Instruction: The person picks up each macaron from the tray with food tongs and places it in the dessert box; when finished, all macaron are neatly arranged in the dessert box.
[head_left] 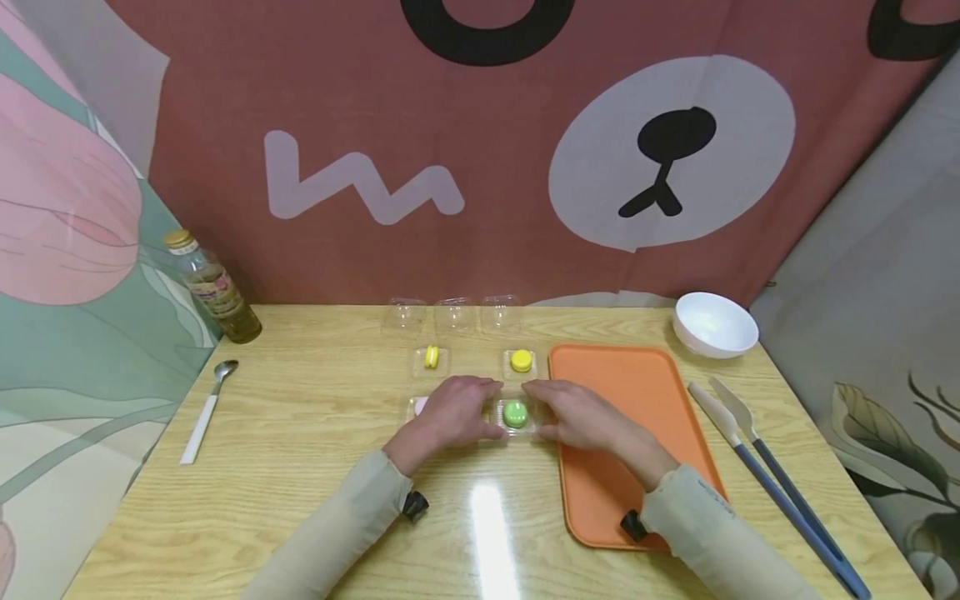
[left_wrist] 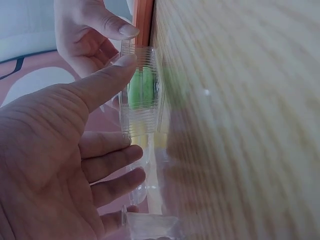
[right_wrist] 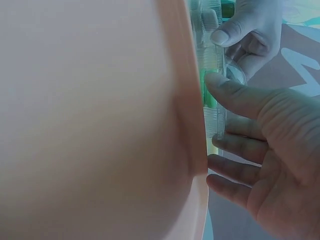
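Note:
A green macaron (head_left: 515,413) sits in a small clear plastic box near the table's middle. Over it is a clear ridged lid (left_wrist: 138,120), gripped from both sides. My left hand (head_left: 457,410) holds its left side between thumb and index finger; the other fingers extend loosely. On the opposite side my right hand (head_left: 588,414) grips it likewise, beside the orange tray (right_wrist: 192,120). Two yellow macarons, one on edge (head_left: 431,357) and one flat (head_left: 521,360), sit in clear bases behind. A pale pink macaron (head_left: 420,406) is partly hidden behind my left hand.
Three clear plastic lids (head_left: 454,314) stand along the back edge. At left are a bottle (head_left: 221,296) and a white-handled spoon (head_left: 201,425). The orange tray reaches under my right forearm. Right of it lie blue-handled tongs (head_left: 780,492), with a white bowl (head_left: 715,325) behind.

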